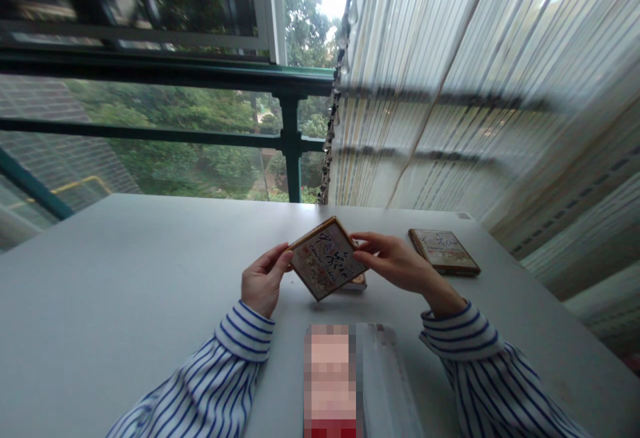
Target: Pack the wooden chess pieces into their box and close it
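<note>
A small square box (327, 259) with a printed, patterned face and brown edges is held tilted above the white table (125, 278). My left hand (263, 279) pinches its left corner and my right hand (395, 261) grips its right side. Both hands are closed on it. Under the box, partly hidden, another small flat object (356, 283) lies on the table. A second, similar printed box (444, 250) lies flat to the right of my right hand, apart from it. Striped sleeves cover both forearms.
A flat clear plastic item with a blurred panel (350, 385) lies near the table's front edge between my arms. Behind the table are a green railing with glass (290, 151) and trees. Light striped curtains (475, 105) hang at the right, close to the table's right edge.
</note>
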The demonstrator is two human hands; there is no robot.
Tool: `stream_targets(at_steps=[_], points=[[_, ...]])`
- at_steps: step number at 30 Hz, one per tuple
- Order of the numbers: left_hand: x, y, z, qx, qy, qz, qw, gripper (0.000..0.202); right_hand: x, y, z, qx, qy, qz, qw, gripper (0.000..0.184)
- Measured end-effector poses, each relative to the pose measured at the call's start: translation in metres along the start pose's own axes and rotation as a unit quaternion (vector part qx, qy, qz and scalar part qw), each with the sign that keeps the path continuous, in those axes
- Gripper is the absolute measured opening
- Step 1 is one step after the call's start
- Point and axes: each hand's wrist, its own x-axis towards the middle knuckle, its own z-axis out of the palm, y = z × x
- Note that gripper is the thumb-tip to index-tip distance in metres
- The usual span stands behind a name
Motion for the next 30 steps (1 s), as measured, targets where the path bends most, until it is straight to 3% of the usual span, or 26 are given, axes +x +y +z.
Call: stream_targets(at_steps=[14, 24, 30], points=[[0.003, -0.001, 0.000, -0.103, 0.013, -0.073, 0.992, 0.033, 0.003, 0.004, -0.002, 0.017, 0.080, 0.003, 0.997, 0.035], [-0.005, 0.003, 0.004, -0.032, -0.034, -0.083, 0.995, 0.040, 0.002, -0.010, -0.009, -0.037, 0.101, -0.005, 0.994, 0.029], [-0.005, 0.003, 0.002, 0.038, -0.078, -0.067, 0.994, 0.044, 0.004, -0.005, -0.007, 0.044, 0.107, 0.027, 0.993, 0.031]])
